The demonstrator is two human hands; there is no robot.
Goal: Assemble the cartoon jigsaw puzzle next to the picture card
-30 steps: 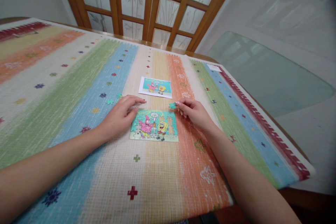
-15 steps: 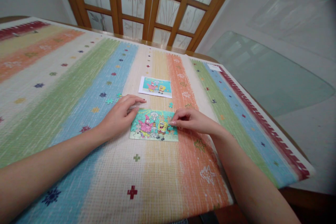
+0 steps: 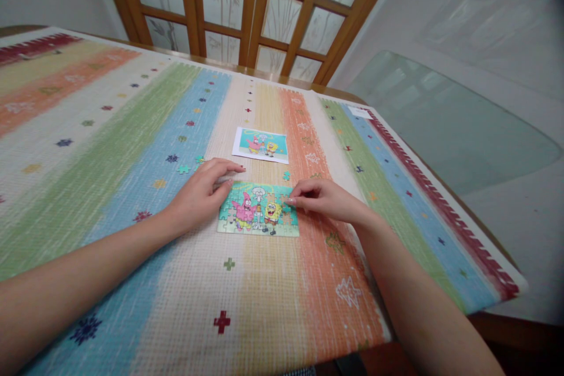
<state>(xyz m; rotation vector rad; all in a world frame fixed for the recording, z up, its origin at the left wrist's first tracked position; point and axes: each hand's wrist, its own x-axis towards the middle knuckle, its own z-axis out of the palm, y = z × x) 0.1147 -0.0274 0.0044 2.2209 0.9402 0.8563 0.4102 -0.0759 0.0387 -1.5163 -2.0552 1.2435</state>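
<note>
A small cartoon jigsaw puzzle lies flat on the striped tablecloth. My left hand rests open at the puzzle's upper left corner, fingers stretched out along its top edge. My right hand is at the puzzle's upper right, fingertips pinched together and touching the puzzle surface; what they hold, if anything, is hidden. A loose teal piece lies just above the puzzle. Two more loose pieces sit to the left of my left hand. A printed reference picture lies beyond the puzzle.
The cloth's red-edged border runs along the table's right edge. A sheet of glass lies on the floor to the right. Wooden doors with frosted panes stand behind the table.
My right hand moved from beside the loose teal piece down onto the puzzle's upper right part and closed into a pinch. The left hand stayed put.
</note>
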